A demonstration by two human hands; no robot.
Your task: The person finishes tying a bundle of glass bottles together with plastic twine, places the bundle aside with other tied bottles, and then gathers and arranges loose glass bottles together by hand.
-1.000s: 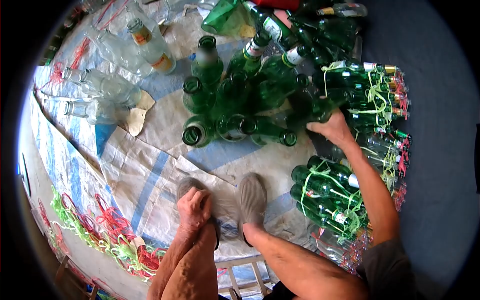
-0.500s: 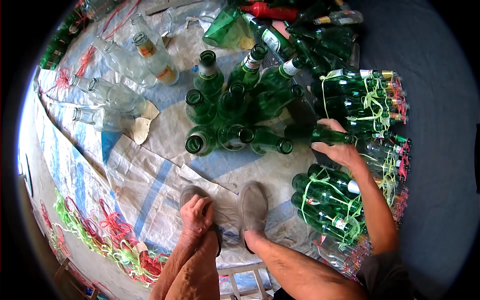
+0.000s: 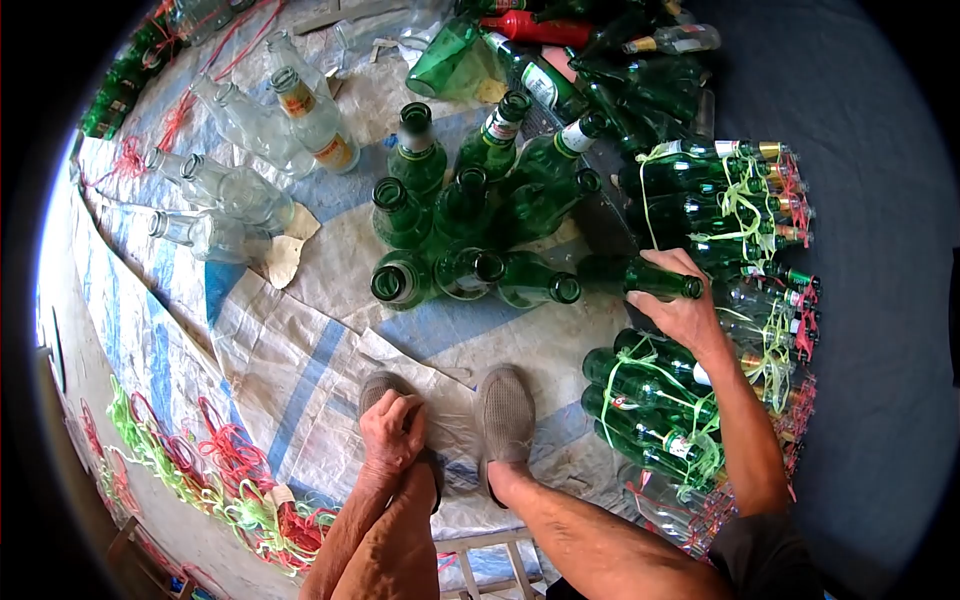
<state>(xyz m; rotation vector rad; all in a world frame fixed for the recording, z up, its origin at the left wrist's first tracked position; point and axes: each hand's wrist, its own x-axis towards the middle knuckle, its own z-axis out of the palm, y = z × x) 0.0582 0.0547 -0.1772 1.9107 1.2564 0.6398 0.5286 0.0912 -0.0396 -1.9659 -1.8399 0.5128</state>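
Observation:
My right hand [image 3: 682,298] is wrapped around the neck of a green glass bottle [image 3: 610,272], which lies tilted with its mouth pointing right. Its base end is dark and partly hard to see. To its left stands a tight cluster of upright green bottles [image 3: 463,225], some with labels on the neck. My left hand [image 3: 393,430] rests by my knee, fingers curled in, with nothing visible in it. Just below my right hand lies a bundle of green bottles [image 3: 650,395] tied with light green string.
More tied bottles [image 3: 690,185] lie on the right, beside a dark cloth [image 3: 870,300]. Loose green bottles [image 3: 640,85] are piled at the top. Clear bottles [image 3: 240,195] stand at upper left on the wrinkled tarp [image 3: 300,350]. Red and green string [image 3: 230,470] lies at lower left.
My right hand has shifted slightly towards me with the green bottle in its grip. My left hand stays in place.

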